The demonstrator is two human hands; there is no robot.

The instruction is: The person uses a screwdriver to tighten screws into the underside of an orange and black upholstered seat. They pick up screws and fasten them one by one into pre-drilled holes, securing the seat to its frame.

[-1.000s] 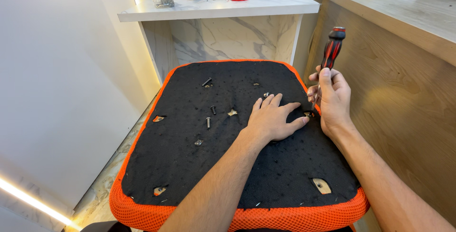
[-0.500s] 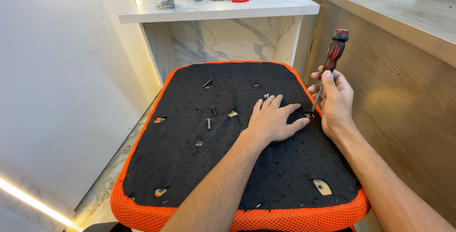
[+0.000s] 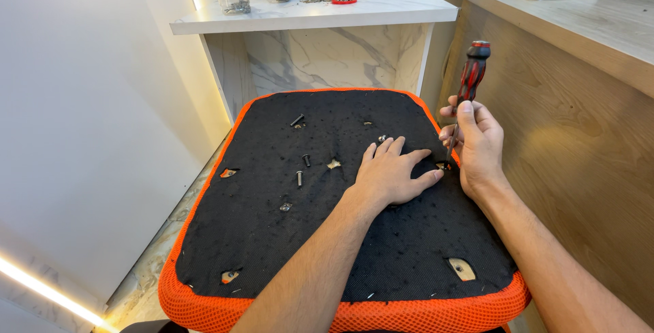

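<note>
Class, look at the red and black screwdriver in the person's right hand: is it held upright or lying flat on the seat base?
Upright, slightly tilted. The right hand grips the screwdriver, handle up, tip down at a hole in the seat base.

Under our left hand [image 3: 392,176] we see the seat underside [image 3: 340,237], covered in matt black felt-like cloth, rough and pricked with holes, edged by a coarse orange mesh border [image 3: 204,306]. Our right hand [image 3: 477,145] holds a screwdriver [image 3: 470,81] with a glossy red and black plastic handle and a thin metal shaft. To the left of our left hand lie dull dark metal bolts [image 3: 300,177]. Beyond our hands stands a polished white marble shelf [image 3: 320,16]; to the right of our right hand is a matt wood-grain desk [image 3: 579,115].
</note>
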